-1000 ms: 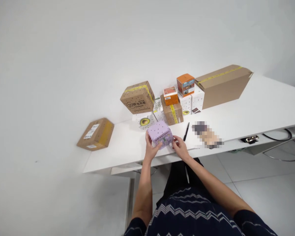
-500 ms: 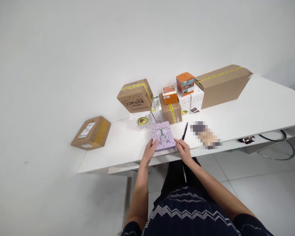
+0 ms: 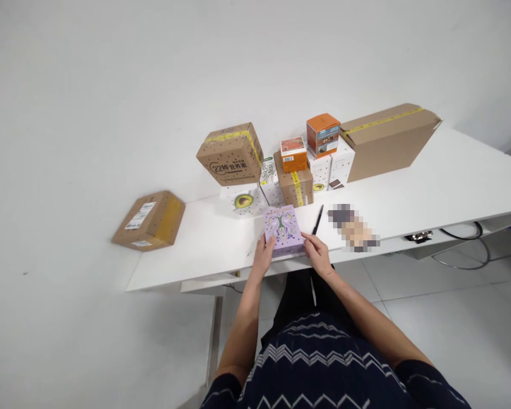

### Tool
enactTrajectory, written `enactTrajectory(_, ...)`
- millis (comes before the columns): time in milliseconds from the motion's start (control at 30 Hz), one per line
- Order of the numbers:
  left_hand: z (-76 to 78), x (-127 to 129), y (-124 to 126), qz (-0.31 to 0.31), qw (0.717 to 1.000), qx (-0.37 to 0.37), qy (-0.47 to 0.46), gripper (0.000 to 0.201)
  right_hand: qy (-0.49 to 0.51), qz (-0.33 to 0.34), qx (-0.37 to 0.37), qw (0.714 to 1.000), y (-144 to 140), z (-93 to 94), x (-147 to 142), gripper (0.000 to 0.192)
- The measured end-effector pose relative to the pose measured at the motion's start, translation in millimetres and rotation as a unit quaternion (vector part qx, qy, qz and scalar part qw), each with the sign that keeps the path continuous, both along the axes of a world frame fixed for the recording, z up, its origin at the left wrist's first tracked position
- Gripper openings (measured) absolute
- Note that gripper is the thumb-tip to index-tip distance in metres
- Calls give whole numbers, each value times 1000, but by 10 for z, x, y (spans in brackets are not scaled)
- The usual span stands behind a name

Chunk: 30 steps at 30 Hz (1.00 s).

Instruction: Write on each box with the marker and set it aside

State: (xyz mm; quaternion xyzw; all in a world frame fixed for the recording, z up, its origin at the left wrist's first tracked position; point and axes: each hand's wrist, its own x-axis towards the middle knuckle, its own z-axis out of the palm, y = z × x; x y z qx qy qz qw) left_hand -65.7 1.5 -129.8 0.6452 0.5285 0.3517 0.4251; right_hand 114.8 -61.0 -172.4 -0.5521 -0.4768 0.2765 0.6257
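A small purple box (image 3: 283, 229) with a printed pattern on top rests on the white table (image 3: 430, 187) near its front edge. My left hand (image 3: 264, 257) grips its near left corner. On the near right corner my right hand (image 3: 318, 254) holds it, fingers curled on the edge. A black pen (image 3: 317, 220) lies just right of the box.
Behind the purple box stand several boxes: a brown carton with yellow tape (image 3: 232, 154), a small taped brown box (image 3: 294, 185), two orange boxes (image 3: 322, 134) on white dotted boxes, and a long brown carton (image 3: 387, 139). A flat labelled parcel (image 3: 149, 220) lies far left.
The purple box was tipped up in both hands a second ago; it has been turned and laid down with its patterned face up. Both hands stay on its near corners.
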Motion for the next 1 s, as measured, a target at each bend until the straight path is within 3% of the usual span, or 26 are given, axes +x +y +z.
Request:
enactTrajectory(100, -96, 40, -4, 45, 999, -31, -5, 64, -129, -18, -14, 991, 44, 110, 179, 32)
enactTrajectory(167, -124, 77, -24, 71, 997, -30, -9, 69, -262, -32, -58, 963, 126, 206, 339, 32)
enactTrajectory(333, -95, 150, -88, 75, 996, 35, -29, 59, -544, -15, -217, 810, 389, 373, 594, 38)
enactTrajectory(400, -72, 159, -102, 66, 996, 48, -27, 52, -595, 19, -229, 770, 455, 393, 613, 33)
enactTrajectory(467, -54, 164, -123, 57, 997, 54, -21, 48, -625, 51, -223, 746, 493, 398, 613, 30)
enactTrajectory(633, -40, 196, -254, 38, 997, 69, -16, 44, -651, 88, -201, 726, 516, 409, 654, 28)
enactTrajectory(733, -17, 216, -331, 50, 995, 81, -14, 45, -640, 62, -190, 742, 493, 451, 752, 24)
enactTrajectory(833, 71, 233, -356, 91, 980, 174, 22, 41, -541, -39, -161, 824, 464, 550, 857, 13)
enactTrajectory(933, 223, 280, -323, 97, 944, 309, 58, 28, -291, -171, -91, 937, 454, 716, 856, 5)
enactTrajectory(1000, 323, 343, -277, 49, 918, 386, 78, 24, -72, -195, -29, 978, 459, 855, 763, 9)
